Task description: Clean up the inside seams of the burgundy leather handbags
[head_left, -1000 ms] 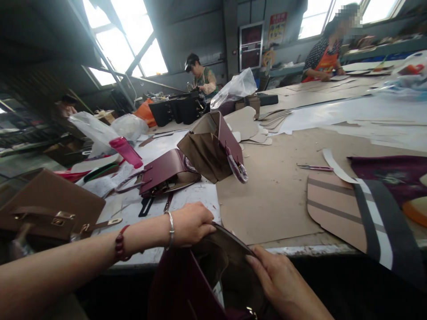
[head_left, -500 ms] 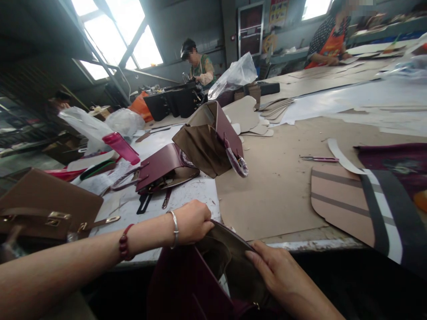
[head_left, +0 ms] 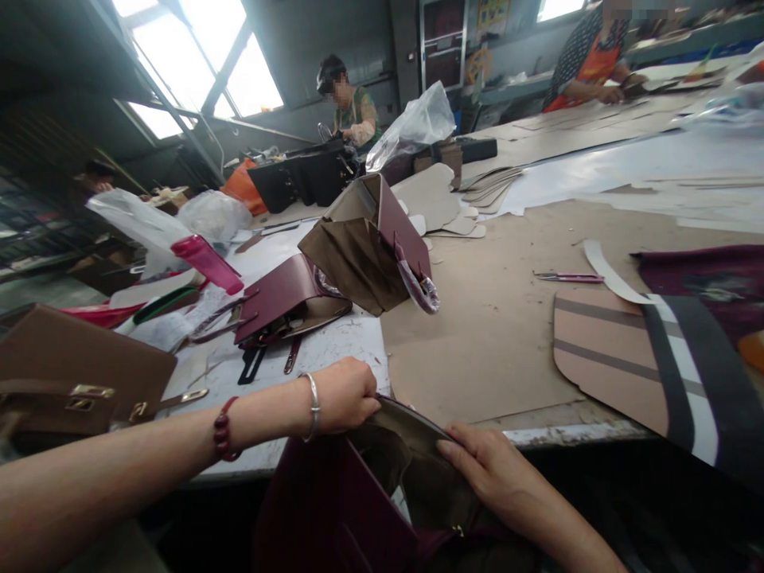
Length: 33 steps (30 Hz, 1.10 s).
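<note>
A dark burgundy handbag with a brown lining is held open at the table's near edge, low in the view. My left hand is closed on the far rim at its left end, knuckles up. On the same rim, further right, my right hand pinches the edge between thumb and fingers. Inside the bag a small white tag shows against the lining. The bag's lower part falls into shadow. Beyond my left hand lies a burgundy handbag on its side, and another open bag with brown lining leans beside it.
A brown handbag stands at left, near a pink bottle. Thread snips and a striped panel lie at right. Cut pieces and a plastic bag are further back. Two co-workers sit across the table.
The view has shifted slightly, so the table things appear a little further left and higher. Both hands keep their hold on the handbag's rim.
</note>
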{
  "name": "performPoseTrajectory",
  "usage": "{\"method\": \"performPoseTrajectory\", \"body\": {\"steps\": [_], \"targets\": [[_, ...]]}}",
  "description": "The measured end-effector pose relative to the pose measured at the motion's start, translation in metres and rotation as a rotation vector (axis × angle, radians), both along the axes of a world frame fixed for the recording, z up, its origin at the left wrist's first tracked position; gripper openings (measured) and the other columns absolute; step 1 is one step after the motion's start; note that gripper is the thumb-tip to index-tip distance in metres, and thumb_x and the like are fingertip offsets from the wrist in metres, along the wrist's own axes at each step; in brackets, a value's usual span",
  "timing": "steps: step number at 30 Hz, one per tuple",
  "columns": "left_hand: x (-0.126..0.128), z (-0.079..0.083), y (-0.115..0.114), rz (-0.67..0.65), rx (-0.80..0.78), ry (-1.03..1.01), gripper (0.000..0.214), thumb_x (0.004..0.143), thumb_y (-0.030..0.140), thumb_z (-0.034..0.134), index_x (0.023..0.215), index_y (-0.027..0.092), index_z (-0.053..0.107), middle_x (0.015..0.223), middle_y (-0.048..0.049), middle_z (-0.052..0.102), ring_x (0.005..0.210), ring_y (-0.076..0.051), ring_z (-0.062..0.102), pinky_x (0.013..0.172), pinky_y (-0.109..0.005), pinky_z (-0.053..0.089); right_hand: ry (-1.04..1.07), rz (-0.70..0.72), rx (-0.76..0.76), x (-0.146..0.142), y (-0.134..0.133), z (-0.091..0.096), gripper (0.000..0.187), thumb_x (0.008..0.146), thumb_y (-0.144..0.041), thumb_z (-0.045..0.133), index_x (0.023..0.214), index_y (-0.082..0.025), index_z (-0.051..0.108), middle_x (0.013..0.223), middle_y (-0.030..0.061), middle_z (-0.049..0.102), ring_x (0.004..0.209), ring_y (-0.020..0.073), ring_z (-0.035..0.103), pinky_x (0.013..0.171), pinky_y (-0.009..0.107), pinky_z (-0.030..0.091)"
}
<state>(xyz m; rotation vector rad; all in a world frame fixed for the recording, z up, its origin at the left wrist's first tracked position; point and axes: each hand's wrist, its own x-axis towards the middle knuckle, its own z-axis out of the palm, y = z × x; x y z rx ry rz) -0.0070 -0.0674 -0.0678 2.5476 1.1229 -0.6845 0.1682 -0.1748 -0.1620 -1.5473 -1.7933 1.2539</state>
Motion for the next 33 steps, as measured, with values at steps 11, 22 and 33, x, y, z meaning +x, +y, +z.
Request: {"method": "performPoseTrajectory", "body": {"steps": [11, 22, 33], "targets": [[0.002, -0.013, 0.004, 0.001, 0.024, 0.07, 0.026, 0.069, 0.025, 0.043, 0.065, 0.013, 0.065, 0.063, -0.0091, 0.064, 0.055, -0.015, 0.054, 0.048, -0.022, 0.033, 0.057, 0.001, -0.003, 0.0, 0.003, -0.008, 0.026, 0.082, -0.032, 0.036, 0.064, -0.018, 0.048, 0.058, -0.0021, 0.05, 0.056, 0.0113, 0.047, 0.053, 0.021, 0.033], [0.008, -0.015, 0.004, 0.022, 0.039, 0.069, 0.025, 0.064, 0.021, 0.043, 0.064, 0.012, 0.066, 0.06, -0.0095, 0.063, 0.051, -0.015, 0.052, 0.044, -0.023, 0.03, 0.087, 0.028, -0.005, 0.001, 0.002, -0.006, 0.027, 0.082, -0.032, 0.035, 0.063, -0.017, 0.047, 0.058, -0.002, 0.047, 0.057, 0.0111, 0.045, 0.053, 0.021, 0.033], [0.016, -0.009, -0.001, -0.009, 0.072, 0.026, 0.024, 0.063, 0.021, 0.043, 0.061, 0.013, 0.065, 0.059, -0.0098, 0.063, 0.053, -0.017, 0.054, 0.045, -0.024, 0.034, 0.332, -0.006, -0.091, 0.007, -0.006, -0.007, 0.028, 0.082, -0.036, 0.038, 0.071, -0.015, 0.053, 0.065, -0.0009, 0.05, 0.06, 0.0113, 0.045, 0.054, 0.02, 0.035]]}}
